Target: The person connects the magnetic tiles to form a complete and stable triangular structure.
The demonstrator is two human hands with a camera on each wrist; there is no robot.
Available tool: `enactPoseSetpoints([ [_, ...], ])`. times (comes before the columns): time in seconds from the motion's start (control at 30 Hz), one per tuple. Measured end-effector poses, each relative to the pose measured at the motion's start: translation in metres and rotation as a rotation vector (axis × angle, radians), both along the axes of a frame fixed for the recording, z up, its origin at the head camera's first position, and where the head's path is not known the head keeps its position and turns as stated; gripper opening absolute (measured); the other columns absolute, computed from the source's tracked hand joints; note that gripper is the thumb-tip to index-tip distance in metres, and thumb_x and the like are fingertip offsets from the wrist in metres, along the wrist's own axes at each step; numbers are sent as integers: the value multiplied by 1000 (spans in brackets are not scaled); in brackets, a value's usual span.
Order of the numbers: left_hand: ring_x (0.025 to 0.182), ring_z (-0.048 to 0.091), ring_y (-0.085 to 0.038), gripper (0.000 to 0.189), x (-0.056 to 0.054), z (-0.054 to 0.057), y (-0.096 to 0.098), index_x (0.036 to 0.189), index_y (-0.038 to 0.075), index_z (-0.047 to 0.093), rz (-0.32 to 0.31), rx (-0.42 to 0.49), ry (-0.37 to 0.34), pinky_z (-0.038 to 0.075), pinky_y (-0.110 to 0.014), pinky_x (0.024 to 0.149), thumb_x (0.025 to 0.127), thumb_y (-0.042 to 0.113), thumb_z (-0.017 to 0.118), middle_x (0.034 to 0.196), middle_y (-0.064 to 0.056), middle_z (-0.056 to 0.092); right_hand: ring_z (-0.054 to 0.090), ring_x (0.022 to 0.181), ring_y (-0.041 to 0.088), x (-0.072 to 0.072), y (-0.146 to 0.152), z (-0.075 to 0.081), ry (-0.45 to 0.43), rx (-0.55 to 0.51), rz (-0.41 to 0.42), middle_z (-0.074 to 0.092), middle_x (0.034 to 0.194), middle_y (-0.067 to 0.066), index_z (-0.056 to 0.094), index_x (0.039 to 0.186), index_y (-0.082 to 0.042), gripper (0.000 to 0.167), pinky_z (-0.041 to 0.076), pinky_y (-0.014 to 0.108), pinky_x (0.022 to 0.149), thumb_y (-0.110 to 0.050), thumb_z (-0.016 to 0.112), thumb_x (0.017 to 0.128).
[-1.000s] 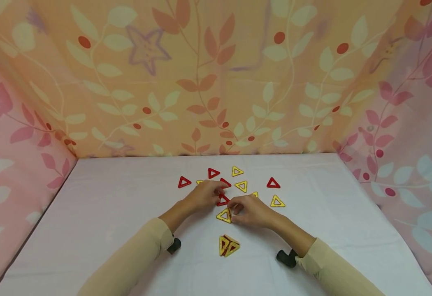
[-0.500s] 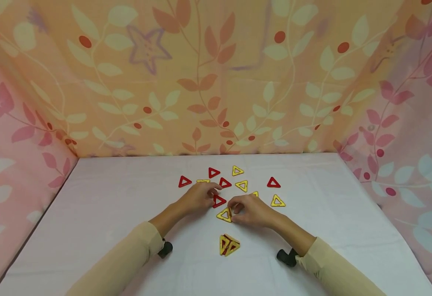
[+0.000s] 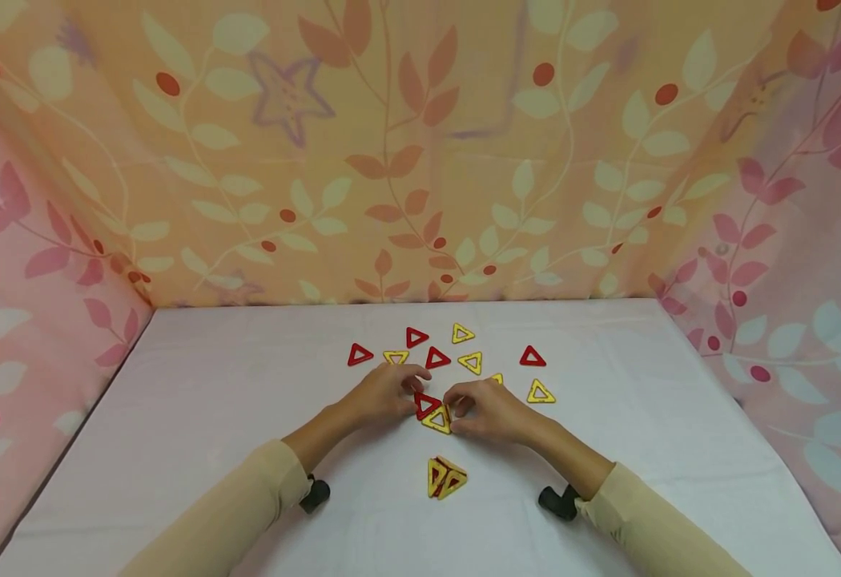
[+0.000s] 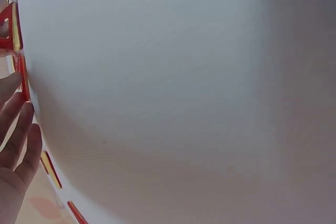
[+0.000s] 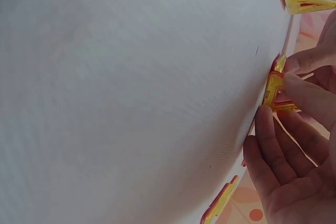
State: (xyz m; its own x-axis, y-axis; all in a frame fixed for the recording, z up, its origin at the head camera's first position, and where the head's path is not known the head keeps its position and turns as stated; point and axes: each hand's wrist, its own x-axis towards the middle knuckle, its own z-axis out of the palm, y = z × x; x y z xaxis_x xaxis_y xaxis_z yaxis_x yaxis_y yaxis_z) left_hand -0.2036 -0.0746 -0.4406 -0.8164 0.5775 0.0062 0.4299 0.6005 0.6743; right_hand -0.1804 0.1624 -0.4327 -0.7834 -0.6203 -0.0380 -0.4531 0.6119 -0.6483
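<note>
My left hand [image 3: 384, 394] pinches a red triangle tile [image 3: 418, 409] with a hollow middle, its edge meeting a yellow triangle tile [image 3: 435, 429]. The thumb and fingertips lie along the red tile [image 4: 24, 80] in the left wrist view. Opposite, my right hand [image 3: 491, 413] holds the yellow tile's right side between thumb and fingers. In the right wrist view this yellow tile [image 5: 271, 88] stands tilted up, red showing behind it. Nearer the body, a small peaked piece [image 3: 431, 481] of joined yellow and red triangles sits on the white cloth.
Loose triangle tiles lie flat beyond the hands, among them a red one [image 3: 351, 356] at left, a yellow one [image 3: 395, 352] and another red one [image 3: 533, 365] at right. A yellow tile [image 3: 540, 401] lies right of the right hand. Patterned curtains [image 3: 420, 240] enclose the table's back and sides.
The left hand has drawn back left and then toward the body, bringing the red tile down against the yellow one. The right hand has stayed in place with the yellow tile.
</note>
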Motion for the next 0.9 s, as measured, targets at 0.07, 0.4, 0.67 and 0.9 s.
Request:
enactPoseSetpoints([
  [0.07,101,64,-17,44,2,-1,0,126,8,64,5,-1,-6,53,-33,91,85,4,78,112,-3,71,65,89,12,0,0,0,-2,2,-2,69,100,-5,70,113,-8,31,55,33,82,-11,80,84],
  [0.4,100,65,-19,44,9,-2,2,128,7,62,63,58,-38,54,-34,90,87,1,74,111,-7,71,64,88,11,1,0,0,2,3,-5,69,101,-4,70,114,-8,32,55,33,82,-12,80,84],
  [0.67,92,65,-18,40,8,-2,3,125,4,63,110,141,-50,56,-32,84,86,-2,73,101,-5,70,65,88,12,1,0,0,9,6,-6,69,100,-4,70,113,-8,31,54,33,83,-12,80,84],
  [0.9,89,64,-16,33,10,2,3,119,2,66,107,221,-25,56,-31,84,87,-4,71,97,-6,69,65,88,12,0,0,0,2,10,-7,69,100,-5,70,113,-8,31,54,31,82,-12,80,84],
])
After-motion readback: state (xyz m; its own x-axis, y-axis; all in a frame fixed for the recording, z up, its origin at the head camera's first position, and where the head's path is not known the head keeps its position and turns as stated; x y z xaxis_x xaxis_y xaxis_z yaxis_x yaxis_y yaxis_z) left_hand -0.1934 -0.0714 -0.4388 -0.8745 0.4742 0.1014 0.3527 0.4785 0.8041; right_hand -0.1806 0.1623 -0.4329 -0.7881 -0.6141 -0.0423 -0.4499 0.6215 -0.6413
